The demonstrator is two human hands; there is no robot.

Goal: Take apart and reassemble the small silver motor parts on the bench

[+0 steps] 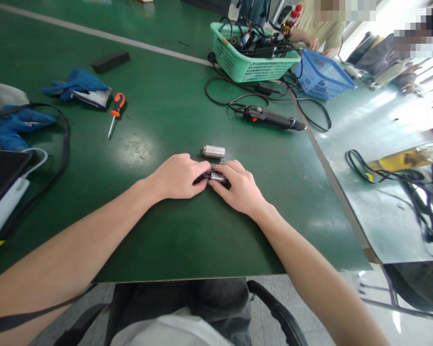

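My left hand (182, 176) is closed, its thumb and fingers pinching a thin black part (201, 178). Close against it, my right hand (238, 187) grips a dark, glossy, rounded part (219, 178) between thumb and fingers. The two parts meet or nearly meet at the fingertips; whether they are joined I cannot tell. Both are partly covered by my fingers, so their exact kind does not show. Just beyond my fingertips a small silver metal cylinder (213, 152) lies on its side on the green tabletop (159, 235).
An orange-and-black screwdriver (118, 106), blue gloves (77, 86) and a black block (110, 61) lie to the left. A corded electric screwdriver (274, 118) rests at the right. Behind stand a green basket (254, 68) of cables and a blue basket (323, 77), with a person beyond.
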